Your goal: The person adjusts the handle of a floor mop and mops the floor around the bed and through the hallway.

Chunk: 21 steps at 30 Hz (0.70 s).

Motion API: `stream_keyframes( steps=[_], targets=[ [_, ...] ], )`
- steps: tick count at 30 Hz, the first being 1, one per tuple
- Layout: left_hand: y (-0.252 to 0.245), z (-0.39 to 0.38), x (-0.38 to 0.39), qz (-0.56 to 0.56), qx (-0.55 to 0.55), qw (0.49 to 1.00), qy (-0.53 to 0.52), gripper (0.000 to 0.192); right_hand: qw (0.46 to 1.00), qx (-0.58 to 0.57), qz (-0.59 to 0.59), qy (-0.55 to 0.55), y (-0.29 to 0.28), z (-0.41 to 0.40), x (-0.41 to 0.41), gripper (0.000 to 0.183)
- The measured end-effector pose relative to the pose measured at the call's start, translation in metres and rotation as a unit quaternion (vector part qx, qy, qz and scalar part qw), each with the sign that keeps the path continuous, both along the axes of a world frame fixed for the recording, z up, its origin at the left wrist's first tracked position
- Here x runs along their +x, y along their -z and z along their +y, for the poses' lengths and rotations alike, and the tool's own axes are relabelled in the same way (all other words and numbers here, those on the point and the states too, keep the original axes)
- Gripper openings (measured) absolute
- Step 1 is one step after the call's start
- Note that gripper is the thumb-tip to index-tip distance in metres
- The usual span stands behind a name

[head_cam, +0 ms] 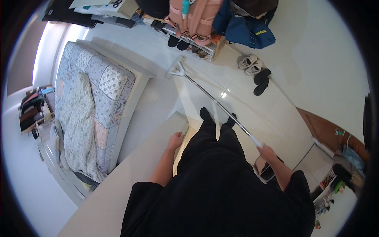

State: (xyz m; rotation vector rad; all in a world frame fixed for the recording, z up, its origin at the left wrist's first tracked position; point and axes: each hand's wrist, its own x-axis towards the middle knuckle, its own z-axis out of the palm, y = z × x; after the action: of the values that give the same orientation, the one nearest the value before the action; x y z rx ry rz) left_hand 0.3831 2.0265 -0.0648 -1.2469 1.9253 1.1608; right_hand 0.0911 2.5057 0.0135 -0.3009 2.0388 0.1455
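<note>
My right hand (267, 152) is wrapped around the white grip at the near end of a flat mop's metal pole (215, 102). The pole slants away to the upper left, and its white mop head (178, 70) rests on the glossy tile floor (165, 91). My left hand (176, 140) hangs close to the end of a pale wall (142, 157), its fingers curled; whether it touches the edge is not clear. No object shows in that hand. Between my hands are my legs in black trousers and dark-socked feet (205, 114).
Left stands a bed with a patchwork-patterned mattress (112, 83). Ahead, a shoe rack (211, 51) bears a pink backpack (195, 17) beside a blue bag (251, 34). Sneakers (250, 64) and black slippers (262, 82) lie along the right wall. A bin (263, 171) stands beneath my right forearm.
</note>
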Motion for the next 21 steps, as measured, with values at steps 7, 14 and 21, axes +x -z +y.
stream_keyframes(
  steps=[7,14,21],
  targets=[
    [-0.014,-0.037,-0.075,0.095,-0.052,0.992,0.065,0.043,0.965,-0.257,0.041,-0.021,0.035,-0.269,0.007,0.034],
    [-0.015,-0.019,-0.122,0.186,0.0,0.98,0.074,0.039,0.989,-0.137,0.049,-0.006,0.046,-0.233,-0.056,0.043],
    [0.021,-0.014,-0.05,0.091,-0.014,0.989,0.115,0.045,0.997,0.067,0.047,0.0,-0.063,0.078,-0.033,0.04]
  ],
)
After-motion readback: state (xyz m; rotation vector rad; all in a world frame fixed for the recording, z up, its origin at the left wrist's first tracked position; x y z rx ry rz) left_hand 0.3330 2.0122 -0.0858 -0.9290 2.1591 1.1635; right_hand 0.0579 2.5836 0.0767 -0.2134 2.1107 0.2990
